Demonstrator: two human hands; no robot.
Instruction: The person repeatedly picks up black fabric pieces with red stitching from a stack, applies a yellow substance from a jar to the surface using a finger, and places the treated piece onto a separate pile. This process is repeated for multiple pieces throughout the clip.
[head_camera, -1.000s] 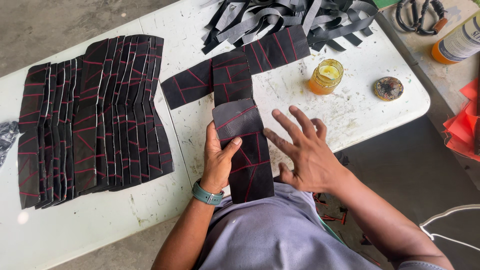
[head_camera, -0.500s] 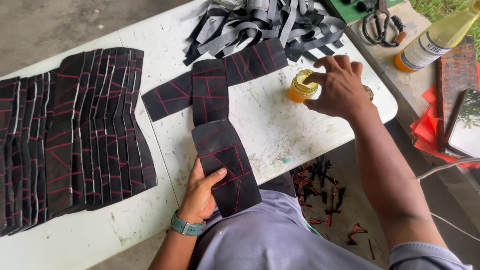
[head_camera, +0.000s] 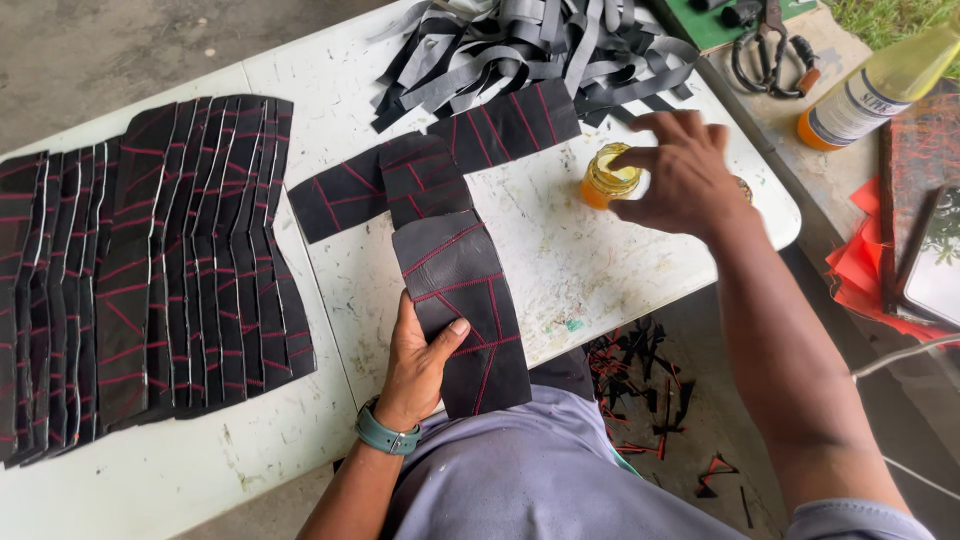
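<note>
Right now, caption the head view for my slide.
Left hand pins a black red-stitched panel; right hand reaches at a yellow jar.

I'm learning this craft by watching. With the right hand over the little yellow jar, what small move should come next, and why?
Probably dip the right hand fingertips into the open yellow jar: they hover just beside its rim, while the left hand pins the black stitched panel flat on the table.
</note>
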